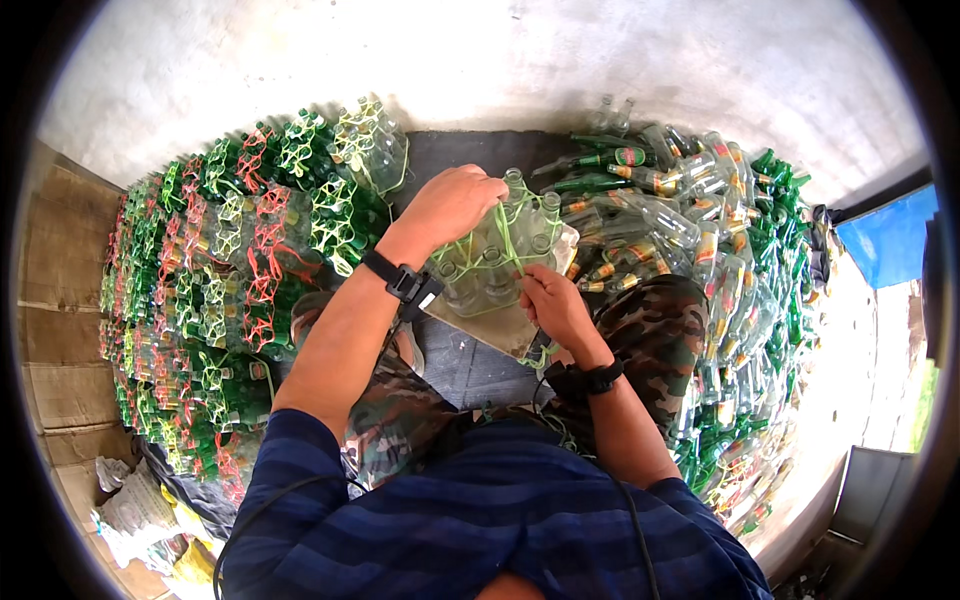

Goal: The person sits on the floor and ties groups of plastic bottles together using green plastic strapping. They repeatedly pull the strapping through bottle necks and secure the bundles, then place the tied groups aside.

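Observation:
In front of me several clear glass bottles (491,277) stand upright in a tight cluster, with light green plastic twine (510,236) looped around their necks. The cluster rests on a flat board (487,330). My left hand (454,202) reaches over its far left side, fingertips pinching the twine beside a bottle neck. Closer to me, on the right, my right hand (553,300) grips twine between thumb and fingers. Strands run between the two hands across the bottle tops. The left hand and forearm hide some bottles.
Tied bundles of green and clear bottles (217,247) are stacked to my left, bound with green and red twine. Loose bottles (697,225) lie heaped on my right. A pale wall (480,67) rises behind. Plastic bags (142,510) lie at lower left.

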Demonstrator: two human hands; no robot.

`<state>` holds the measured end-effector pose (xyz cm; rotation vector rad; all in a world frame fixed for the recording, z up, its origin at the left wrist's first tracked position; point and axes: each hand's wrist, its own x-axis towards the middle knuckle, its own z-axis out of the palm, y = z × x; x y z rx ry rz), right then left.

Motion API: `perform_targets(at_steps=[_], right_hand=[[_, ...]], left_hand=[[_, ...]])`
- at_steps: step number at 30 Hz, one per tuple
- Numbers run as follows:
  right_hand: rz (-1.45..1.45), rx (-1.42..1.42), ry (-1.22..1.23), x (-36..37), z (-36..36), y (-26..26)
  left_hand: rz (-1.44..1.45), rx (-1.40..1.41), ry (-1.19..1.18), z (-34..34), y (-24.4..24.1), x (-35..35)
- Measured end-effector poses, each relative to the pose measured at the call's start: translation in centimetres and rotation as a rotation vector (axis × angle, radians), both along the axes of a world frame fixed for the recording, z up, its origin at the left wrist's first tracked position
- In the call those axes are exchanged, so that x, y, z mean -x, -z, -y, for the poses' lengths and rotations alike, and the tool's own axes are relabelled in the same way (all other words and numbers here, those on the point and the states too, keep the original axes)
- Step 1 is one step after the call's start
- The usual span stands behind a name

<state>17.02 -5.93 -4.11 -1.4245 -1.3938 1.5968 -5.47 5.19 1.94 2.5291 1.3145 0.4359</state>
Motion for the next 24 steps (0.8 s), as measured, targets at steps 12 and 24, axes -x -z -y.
perform_targets(at_steps=[12,24], right_hand=[[0.316,-0.400,-0.035,0.2,0.6,0.2],[0.369,-0.421,-0.049,0.4,0.6,-0.1]], left_hand=[[0.145,-0.166,0.167,-2.1,1.7,0.2],[0.185,0.123,0.001,-2.1,1.5,-0.9]])
